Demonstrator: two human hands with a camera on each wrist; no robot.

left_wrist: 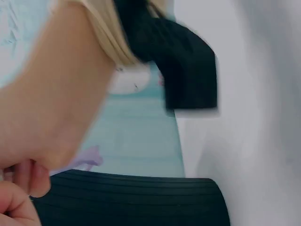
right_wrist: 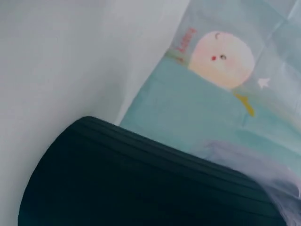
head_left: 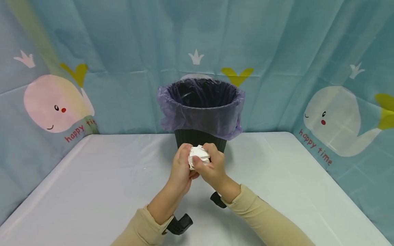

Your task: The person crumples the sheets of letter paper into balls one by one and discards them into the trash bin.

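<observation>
A crumpled wad of white paper (head_left: 199,156) is held between both hands in the head view, in front of the bin. My left hand (head_left: 181,166) grips it from the left, fingers curled around its side. On the other side my right hand (head_left: 213,165) presses its thumb over the front of the wad, the other fingers bent around the top. Curled fingers (left_wrist: 35,179) show at the lower left of the left wrist view, where the paper is hidden. No hand appears in the right wrist view.
Behind the hands stands a black ribbed bin (head_left: 197,136) lined with a purple plastic bag (head_left: 212,119) folded over its rim. It rests on a white-covered table (head_left: 101,181). A blue curtain (head_left: 129,41) with whale prints surrounds the table. Black camera mounts (head_left: 180,224) sit at the wrists.
</observation>
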